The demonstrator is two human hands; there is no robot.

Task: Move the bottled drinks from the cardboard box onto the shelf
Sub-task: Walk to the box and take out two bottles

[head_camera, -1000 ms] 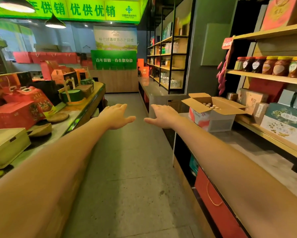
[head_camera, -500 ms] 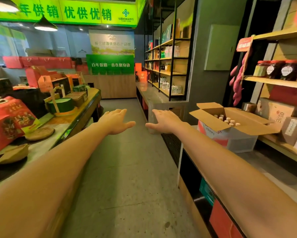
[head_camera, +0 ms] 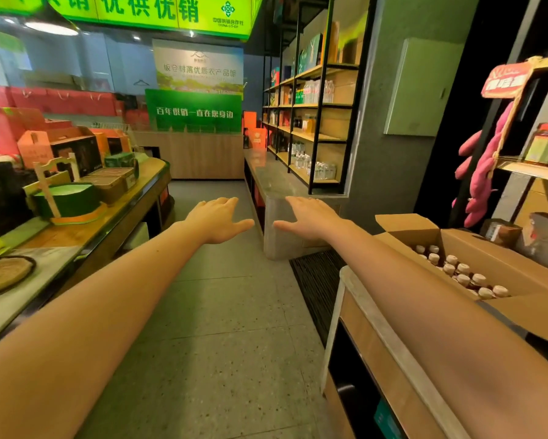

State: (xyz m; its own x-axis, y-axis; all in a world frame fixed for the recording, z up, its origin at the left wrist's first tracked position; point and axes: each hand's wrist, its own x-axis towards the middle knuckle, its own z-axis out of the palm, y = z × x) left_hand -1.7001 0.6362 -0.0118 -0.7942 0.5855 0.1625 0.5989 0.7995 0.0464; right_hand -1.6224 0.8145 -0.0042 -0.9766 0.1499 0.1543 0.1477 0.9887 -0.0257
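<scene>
we hold both bare arms stretched straight ahead over the aisle, palms down. our left hand [head_camera: 217,221] and right hand [head_camera: 310,218] are spread flat, fingers straight, thumbs pointing toward each other, apart and gripping nothing. the bottled drinks [head_camera: 462,270] stand upright in rows, round pale caps showing, inside the open brown cardboard box [head_camera: 494,258], flaps folded out, on a grey-topped counter [head_camera: 355,289] just beside our right forearm. beyond it a wooden shelf [head_camera: 526,169] carries a jar [head_camera: 546,144]. the floor [head_camera: 234,343] is smooth and speckled.
</scene>
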